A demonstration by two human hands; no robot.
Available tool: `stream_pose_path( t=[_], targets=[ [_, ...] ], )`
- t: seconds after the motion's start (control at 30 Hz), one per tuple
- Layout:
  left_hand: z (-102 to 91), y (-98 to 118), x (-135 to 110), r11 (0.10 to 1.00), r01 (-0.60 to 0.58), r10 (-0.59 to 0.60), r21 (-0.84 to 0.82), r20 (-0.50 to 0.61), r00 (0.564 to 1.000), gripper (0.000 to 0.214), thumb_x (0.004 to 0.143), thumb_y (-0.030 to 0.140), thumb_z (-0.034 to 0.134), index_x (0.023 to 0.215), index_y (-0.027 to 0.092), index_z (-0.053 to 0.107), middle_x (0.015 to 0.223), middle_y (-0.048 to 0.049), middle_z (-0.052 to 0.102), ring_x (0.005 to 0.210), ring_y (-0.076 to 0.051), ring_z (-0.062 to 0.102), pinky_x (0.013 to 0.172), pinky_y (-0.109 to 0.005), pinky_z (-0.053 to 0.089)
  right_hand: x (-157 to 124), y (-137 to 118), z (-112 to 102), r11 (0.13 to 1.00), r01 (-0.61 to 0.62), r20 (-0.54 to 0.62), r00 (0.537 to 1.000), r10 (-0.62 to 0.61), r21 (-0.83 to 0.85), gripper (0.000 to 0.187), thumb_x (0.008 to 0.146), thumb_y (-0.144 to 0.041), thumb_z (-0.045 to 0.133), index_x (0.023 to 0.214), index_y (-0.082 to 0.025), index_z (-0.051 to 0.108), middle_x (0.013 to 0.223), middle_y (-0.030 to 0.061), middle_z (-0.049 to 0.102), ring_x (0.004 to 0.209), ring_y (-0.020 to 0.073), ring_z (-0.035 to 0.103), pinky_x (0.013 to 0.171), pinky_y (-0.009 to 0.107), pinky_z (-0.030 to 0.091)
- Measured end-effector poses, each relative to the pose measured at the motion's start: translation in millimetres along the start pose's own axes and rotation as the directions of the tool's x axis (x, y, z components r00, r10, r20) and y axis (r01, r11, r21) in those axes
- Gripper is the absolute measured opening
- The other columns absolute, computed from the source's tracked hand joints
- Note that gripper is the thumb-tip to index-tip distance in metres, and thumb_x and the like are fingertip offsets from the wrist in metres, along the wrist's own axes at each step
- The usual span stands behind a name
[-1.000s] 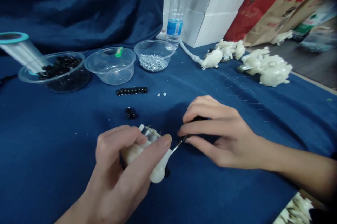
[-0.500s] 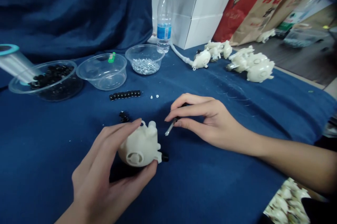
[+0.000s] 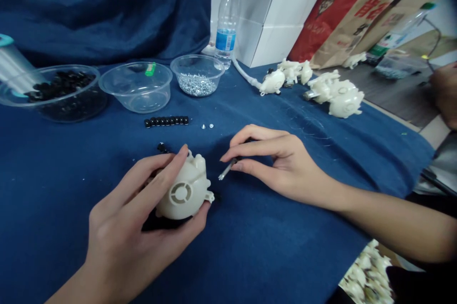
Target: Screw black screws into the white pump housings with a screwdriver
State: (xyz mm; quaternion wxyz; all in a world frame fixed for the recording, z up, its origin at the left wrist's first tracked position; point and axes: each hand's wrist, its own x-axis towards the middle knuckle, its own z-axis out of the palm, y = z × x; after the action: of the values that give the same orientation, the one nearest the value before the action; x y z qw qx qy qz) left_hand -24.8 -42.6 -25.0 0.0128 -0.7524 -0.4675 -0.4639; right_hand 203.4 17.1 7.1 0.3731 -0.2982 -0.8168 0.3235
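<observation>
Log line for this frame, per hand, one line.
left hand: holds white plastic housing | right hand: pinches small screwdriver, tip apart from housing | nearby: row of black pieces

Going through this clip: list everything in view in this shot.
Cloth: one, dark blue, over table and backdrop.
Bowl of black pieces: one, clear, far left.
Plain bowl: one, clear, beside it.
Bowl of screws: one, clear, back centre.
Row of black pieces: about nine, black, before the bowls.
Loose screws: two, silver, beside the row.
Water bottle: one, clear, blue cap, back centre.
Box: one, white, behind the bottle.
Paper bag: one, red and tan, back right.
Plastic housings: several, off-white, right.
Held housing: one, off-white, in left hand.
Small screwdriver: one, silver shaft, in right hand.
Co-worker's hand: one, right edge.
Left hand: one, lower left.
Right hand: one, centre right.
</observation>
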Motion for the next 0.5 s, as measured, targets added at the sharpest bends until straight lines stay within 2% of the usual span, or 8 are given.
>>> stream_pose_path(
  t=[0.13,0.27,0.4,0.5],
  targets=[
    [1.5,0.1,-0.3,1.000,0.016,-0.016,0.008,-0.006,1.000,0.049,0.076,0.023,0.078,0.124,0.021,0.069,0.111,-0.0010,0.071,0.096,-0.014,0.070,0.093,-0.021,0.057,-2.0,-1.6,-0.4,1.000,0.003,0.009,1.000,-0.003,-0.015,0.019,0.087,-0.007,0.072,0.102,-0.017,0.079,0.095,0.0045,0.069,0.089,0.0133,0.066,0.083,0.026,0.053],
    [2.5,1.1,2.4,0.998,0.060,-0.059,-0.033,0.014,0.998,0.052,0.072,0.029,0.078,0.124,0.034,0.068,0.100,0.0015,0.073,0.091,-0.022,0.073,0.077,-0.033,0.065,-1.7,-0.9,-0.6,1.000,0.007,0.019,1.000,-0.007,-0.027,0.018,0.088,-0.008,0.071,0.102,-0.017,0.079,0.096,0.0044,0.069,0.089,0.0138,0.065,0.084,0.028,0.052],
    [3.3,5.3,6.0,0.988,0.130,-0.123,-0.081,0.087,0.989,0.051,0.070,0.031,0.077,0.120,0.033,0.069,0.090,0.0006,0.074,0.087,-0.025,0.074,0.070,-0.032,0.066,-2.8,-0.6,0.0,1.000,0.003,0.026,1.000,-0.002,-0.016,0.016,0.093,-0.010,0.065,0.103,-0.016,0.075,0.098,0.0039,0.070,0.090,0.0138,0.065,0.083,0.027,0.052],
    [2.5,9.8,7.1,0.975,0.194,-0.178,-0.105,0.143,0.973,0.046,0.071,0.032,0.075,0.117,0.031,0.070,0.087,0.0001,0.076,0.084,-0.025,0.075,0.067,-0.031,0.066,-8.3,-3.3,3.0,0.996,-0.033,0.041,0.999,0.030,0.087,0.016,0.098,-0.010,0.055,0.107,-0.016,0.067,0.098,0.0032,0.068,0.087,0.0120,0.062,0.080,0.026,0.051]
  ],
)
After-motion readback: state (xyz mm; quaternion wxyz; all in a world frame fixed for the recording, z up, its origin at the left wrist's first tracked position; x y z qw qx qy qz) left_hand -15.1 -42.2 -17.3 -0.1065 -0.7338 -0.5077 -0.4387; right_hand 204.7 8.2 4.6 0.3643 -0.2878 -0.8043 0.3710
